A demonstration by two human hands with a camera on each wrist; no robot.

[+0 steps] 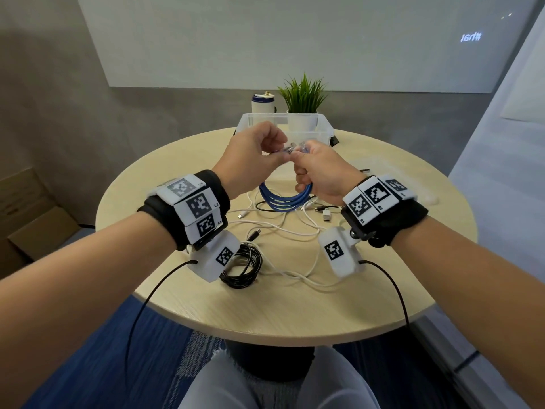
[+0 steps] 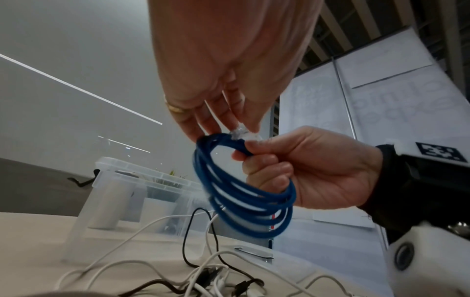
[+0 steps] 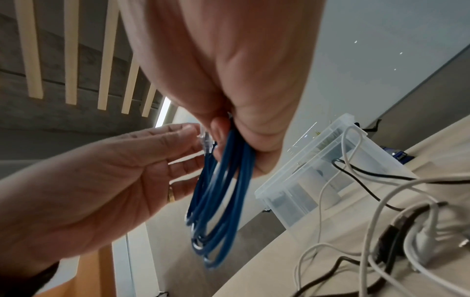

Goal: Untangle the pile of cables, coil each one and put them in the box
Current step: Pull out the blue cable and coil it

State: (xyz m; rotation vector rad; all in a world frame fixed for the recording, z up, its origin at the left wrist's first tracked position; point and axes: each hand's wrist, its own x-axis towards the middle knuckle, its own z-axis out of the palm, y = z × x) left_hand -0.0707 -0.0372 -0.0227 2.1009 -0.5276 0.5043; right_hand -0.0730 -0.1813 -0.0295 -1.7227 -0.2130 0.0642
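Observation:
A blue cable [image 1: 283, 199] [image 2: 244, 193] [image 3: 221, 188] hangs in a coil of several loops above the round table [image 1: 383, 290]. My right hand [image 1: 320, 169] [image 2: 305, 166] [image 3: 241, 100] grips the top of the coil in its fist. My left hand [image 1: 259, 156] [image 2: 223, 112] [image 3: 142, 160] pinches the clear plug [image 2: 244, 134] [image 3: 206, 138] at the cable's end, right beside the right hand. A clear plastic box [image 1: 284, 128] [image 2: 132, 180] [image 3: 318, 170] stands just behind both hands. White cables [image 1: 295, 231] lie tangled under the hands. A coiled black cable [image 1: 243, 268] lies near the left wrist.
A potted green plant [image 1: 303, 98] and a white cylinder [image 1: 263, 103] stand behind the box at the table's far edge. Loose plugs and a small white adapter [image 1: 326, 215] lie among the cables. A cardboard box [image 1: 26, 214] sits on the floor at left.

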